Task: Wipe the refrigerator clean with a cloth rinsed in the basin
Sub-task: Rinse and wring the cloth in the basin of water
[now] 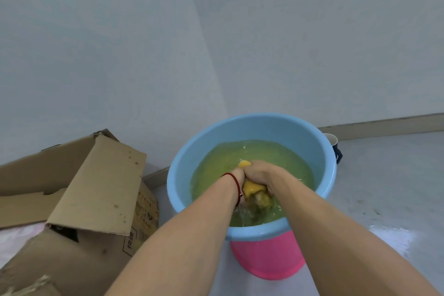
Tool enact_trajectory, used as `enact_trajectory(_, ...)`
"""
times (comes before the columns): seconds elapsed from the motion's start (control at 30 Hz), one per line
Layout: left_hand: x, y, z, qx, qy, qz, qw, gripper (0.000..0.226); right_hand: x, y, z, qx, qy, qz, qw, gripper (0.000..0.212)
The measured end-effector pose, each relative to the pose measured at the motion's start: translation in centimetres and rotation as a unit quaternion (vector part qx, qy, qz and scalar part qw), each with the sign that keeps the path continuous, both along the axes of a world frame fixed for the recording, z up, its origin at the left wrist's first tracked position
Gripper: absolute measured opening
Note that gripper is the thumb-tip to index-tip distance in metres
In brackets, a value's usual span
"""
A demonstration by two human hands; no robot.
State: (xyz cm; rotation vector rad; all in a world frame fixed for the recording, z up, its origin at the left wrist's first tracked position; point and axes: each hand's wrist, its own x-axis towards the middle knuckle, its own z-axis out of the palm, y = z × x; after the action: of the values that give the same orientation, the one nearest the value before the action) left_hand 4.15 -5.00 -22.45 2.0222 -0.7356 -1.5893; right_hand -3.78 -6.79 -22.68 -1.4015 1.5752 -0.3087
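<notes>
Your left hand and right hand clenched together round the yellow cloth over the blue basin (fingertips hidden), murky water blurring the cloth's lower end.

Cloth mostly hidden inside both fists; mug half behind basin.

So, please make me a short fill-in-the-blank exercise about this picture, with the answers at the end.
1. Both hands squeeze a ____ cloth.
2. The blue basin sits on a ____ bucket.
3. The red string is on the ____ wrist.
4. Left of the basin stands a ____ box.

Answers: yellow; pink; left; cardboard
</notes>
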Motion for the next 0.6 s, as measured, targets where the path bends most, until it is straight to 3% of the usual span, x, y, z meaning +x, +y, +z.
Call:
enact_trajectory(0.1, 0.3, 0.3, 0.4, -0.035, -0.008, 0.012, 0.999, 0.049, -0.5, 0.1, 0.0, -0.061, 0.060, -0.033, 0.996, 0.036)
enact_trajectory(0.23, 0.8, 0.6, 0.7, -0.045, -0.001, -0.009, 0.999, 0.035, -0.6, 0.7, 0.8, -0.159, 0.156, -0.007, 0.975, 0.041)
enact_trajectory(0.33, 2.7, 0.8, 0.3, -0.045, -0.142, -0.051, 0.987, 0.046, -1.0, 1.0, 0.7, -0.201, 0.269, 0.030, 0.941, 0.037)
enact_trajectory(0.4, 4.2, 0.7, -0.1, -0.025, -0.171, -0.072, 0.982, 0.046, -1.5, 0.8, 0.0, -0.149, 0.331, 0.038, 0.931, 0.042)
enact_trajectory(0.5, 4.4, 0.9, 0.5, 0.049, -0.090, -0.058, 0.993, 0.045, -0.6, 0.3, -0.6, -0.013, 0.323, 0.053, 0.945, 0.055)
enact_trajectory(0.6, 2.9, 0.8, -0.3, 0.072, -0.019, -0.084, 0.994, 0.040, 0.4, 0.5, -0.1, 0.016, 0.183, 0.058, 0.981, 0.043)
